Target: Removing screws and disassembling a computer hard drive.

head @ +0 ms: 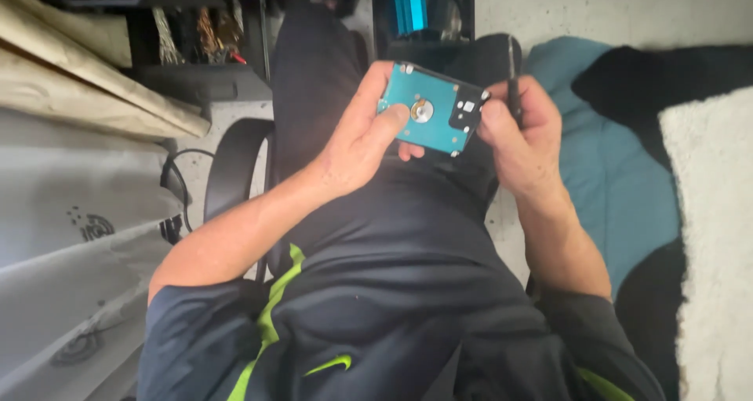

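Holding a teal hard drive [430, 110] over the lap, left hand [357, 138] wraps its edge, thumb pressing on top. Right hand [522, 130] beside it grips a dark screwdriver [514, 87], fingers closed.

My left hand [357, 146] covers the near left corner of the teal drive [431, 109]; my right hand [522, 138] hides the lower length of the thin dark tool [512, 71], so I cannot tell its kind; the white fleece [710, 236] runs off the right edge; the dark shelf clutter [196, 32] is too murky to make out
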